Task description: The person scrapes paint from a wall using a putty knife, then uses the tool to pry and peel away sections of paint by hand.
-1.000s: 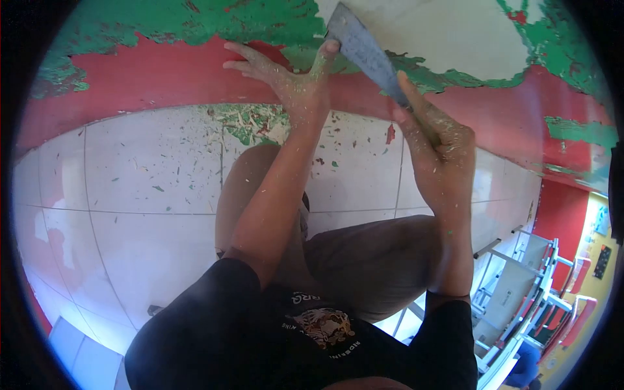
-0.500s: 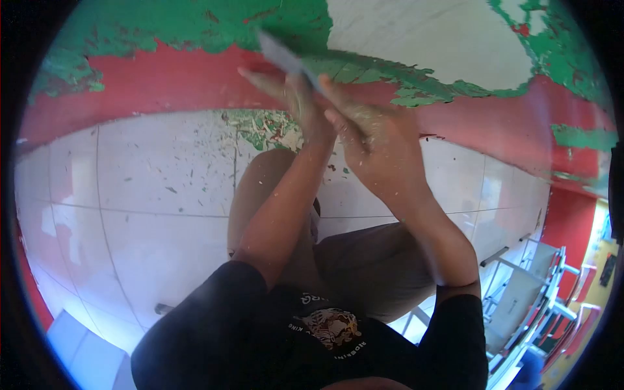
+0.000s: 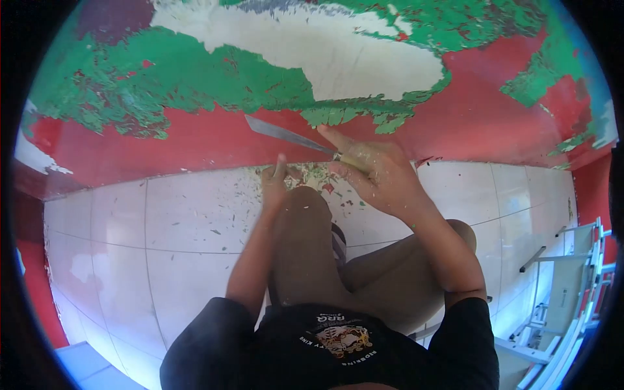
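Your right hand (image 3: 376, 177) is closed around the handle of a scraper (image 3: 281, 133), with the index finger stretched forward along the top of it. The flat metal blade points to your left and lies at a shallow angle against the red band at the foot of the wall (image 3: 162, 151), just under the ragged edge of the green paint. Above that, a wide patch of bare whitish plaster (image 3: 325, 55) shows where the coats have come off.

Your left hand (image 3: 275, 183) is low, just beside your raised knee (image 3: 307, 203), with the fingers straight and pointing up towards the wall; it grips nothing, and it sits well clear of the blade. Both hands are dusted with paint specks.

Green and red paint flakes (image 3: 311, 174) lie heaped where the wall meets the white tiled floor (image 3: 182, 224), and thinner scatter spreads across the tiles. Metal furniture frames (image 3: 572, 276) stand far off at your right.
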Available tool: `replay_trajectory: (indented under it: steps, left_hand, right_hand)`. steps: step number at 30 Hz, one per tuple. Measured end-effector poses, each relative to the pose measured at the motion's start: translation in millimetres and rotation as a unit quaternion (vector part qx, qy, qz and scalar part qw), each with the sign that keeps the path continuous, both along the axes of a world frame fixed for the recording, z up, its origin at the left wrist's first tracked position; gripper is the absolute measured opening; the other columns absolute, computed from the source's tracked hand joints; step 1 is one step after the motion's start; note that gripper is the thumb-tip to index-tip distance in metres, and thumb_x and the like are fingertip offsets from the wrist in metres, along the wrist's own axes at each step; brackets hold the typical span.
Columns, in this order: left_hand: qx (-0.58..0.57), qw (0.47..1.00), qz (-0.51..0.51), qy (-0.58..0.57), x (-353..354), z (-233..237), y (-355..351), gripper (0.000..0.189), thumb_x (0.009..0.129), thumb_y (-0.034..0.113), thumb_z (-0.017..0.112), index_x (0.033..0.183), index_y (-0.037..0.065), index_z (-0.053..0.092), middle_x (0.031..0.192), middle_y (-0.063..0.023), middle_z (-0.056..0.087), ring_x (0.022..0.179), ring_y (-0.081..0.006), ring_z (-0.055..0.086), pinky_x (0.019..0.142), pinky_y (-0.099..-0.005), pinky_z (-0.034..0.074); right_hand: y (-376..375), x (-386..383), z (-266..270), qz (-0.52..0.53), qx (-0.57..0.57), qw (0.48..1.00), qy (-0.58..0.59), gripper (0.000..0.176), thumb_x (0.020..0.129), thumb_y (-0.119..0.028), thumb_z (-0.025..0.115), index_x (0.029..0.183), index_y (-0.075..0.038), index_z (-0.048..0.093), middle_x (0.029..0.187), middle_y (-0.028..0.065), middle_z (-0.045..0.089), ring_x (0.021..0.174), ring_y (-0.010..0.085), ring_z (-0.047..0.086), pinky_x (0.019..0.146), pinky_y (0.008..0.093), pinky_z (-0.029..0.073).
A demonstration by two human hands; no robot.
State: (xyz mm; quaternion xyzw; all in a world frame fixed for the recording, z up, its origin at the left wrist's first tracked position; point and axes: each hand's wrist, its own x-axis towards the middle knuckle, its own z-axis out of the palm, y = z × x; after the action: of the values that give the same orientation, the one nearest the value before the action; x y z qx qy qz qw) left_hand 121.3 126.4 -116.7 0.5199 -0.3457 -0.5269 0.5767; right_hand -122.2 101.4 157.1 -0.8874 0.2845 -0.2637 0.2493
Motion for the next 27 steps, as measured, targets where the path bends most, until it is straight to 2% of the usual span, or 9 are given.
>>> replay_trajectory:
  steps: [3,4,6,13,18,20,21,24,27]
  left_hand:
    - [0.075,0.897,-0.191,0.392,61,49,64,0.058,0.101,0.039,0.056,0.150,0.011,0.042,0.133,-0.0165,0.061,0.127,-0.0295,0.057,0.105,-0.0486,0.045]
    - [0.178,0.932,-0.308,-0.070,93,16,73,0.059,0.100,0.037,0.057,0.152,0.015,0.040,0.137,-0.0140,0.060,0.130,-0.0300,0.054,0.108,-0.0514,0.043]
    - [0.203,0.484,-0.336,-0.782,191,-169,108,0.066,0.097,0.033,0.061,0.157,0.024,0.035,0.125,-0.0076,0.070,0.128,-0.0323,0.056,0.113,-0.0551,0.037]
    - [0.299,0.360,-0.396,-0.790,193,7,140,0.056,0.096,0.045,0.058,0.143,0.014,0.056,0.124,-0.0190,0.069,0.119,-0.0292,0.065,0.094,-0.0443,0.054]
    - [0.049,0.917,-0.063,-0.390,102,21,123,0.067,0.088,0.051,0.065,0.135,0.004,0.055,0.126,-0.0199,0.067,0.110,-0.0362,0.068,0.094,-0.0482,0.053]
    - [0.108,0.468,-0.406,-0.777,44,62,110,0.062,0.088,0.047,0.067,0.131,0.004,0.056,0.128,-0.0202,0.065,0.112,-0.0352,0.066,0.095,-0.0486,0.052]
    - [-0.220,0.356,-0.420,-0.805,57,47,102,0.059,0.089,0.043,0.069,0.133,0.005,0.054,0.124,-0.0209,0.067,0.111,-0.0389,0.065,0.097,-0.0467,0.051]
    - [0.049,0.843,0.066,-0.532,118,15,40,0.071,0.083,0.046,0.075,0.136,0.005,0.052,0.129,-0.0183,0.062,0.116,-0.0332,0.063,0.096,-0.0482,0.050]
    - [-0.063,0.802,0.190,-0.563,118,12,38,0.070,0.083,0.044,0.076,0.138,0.006,0.052,0.127,-0.0175,0.063,0.114,-0.0344,0.063,0.094,-0.0470,0.051]
  right_hand:
    - [20,-12,23,-0.023,0.026,0.999,-0.011,0.043,0.096,-0.026,0.064,0.138,-0.019,0.061,0.091,0.0203,0.071,0.079,0.0375,0.068,0.074,0.0454,0.053]
    - [24,-17,20,-0.025,0.021,0.999,-0.017,0.043,0.096,-0.026,0.064,0.138,-0.019,0.061,0.091,0.0203,0.071,0.079,0.0375,0.068,0.074,0.0454,0.053]
    - [21,-32,-1,-0.047,0.083,0.994,0.055,0.040,0.095,-0.028,0.064,0.134,-0.019,0.065,0.095,0.0199,0.072,0.085,0.0375,0.069,0.078,0.0465,0.053]
    - [-32,-100,-83,-0.185,0.147,0.917,0.322,0.034,0.090,-0.030,0.068,0.120,-0.015,0.073,0.104,0.0187,0.073,0.097,0.0361,0.070,0.086,0.0465,0.053]
    - [-21,-96,-62,-0.177,0.162,0.965,0.103,0.036,0.091,-0.028,0.068,0.119,-0.006,0.072,0.105,0.0214,0.073,0.098,0.0348,0.070,0.087,0.0429,0.054]
    - [-6,-87,-57,-0.177,0.223,0.955,0.080,0.037,0.091,-0.028,0.068,0.119,-0.004,0.071,0.106,0.0218,0.073,0.098,0.0345,0.070,0.087,0.0418,0.054]
    - [-8,-88,-58,-0.169,0.213,0.959,0.075,0.037,0.091,-0.027,0.068,0.120,-0.004,0.071,0.107,0.0212,0.073,0.099,0.0344,0.070,0.088,0.0413,0.053]
    - [-24,-96,-79,-0.148,0.183,0.968,0.088,0.037,0.092,-0.027,0.068,0.121,-0.003,0.071,0.111,0.0207,0.072,0.102,0.0335,0.070,0.090,0.0405,0.053]
    - [-28,-106,-98,-0.139,0.176,0.971,0.078,0.039,0.092,-0.026,0.068,0.122,-0.001,0.070,0.114,0.0213,0.072,0.105,0.0324,0.070,0.092,0.0404,0.052]
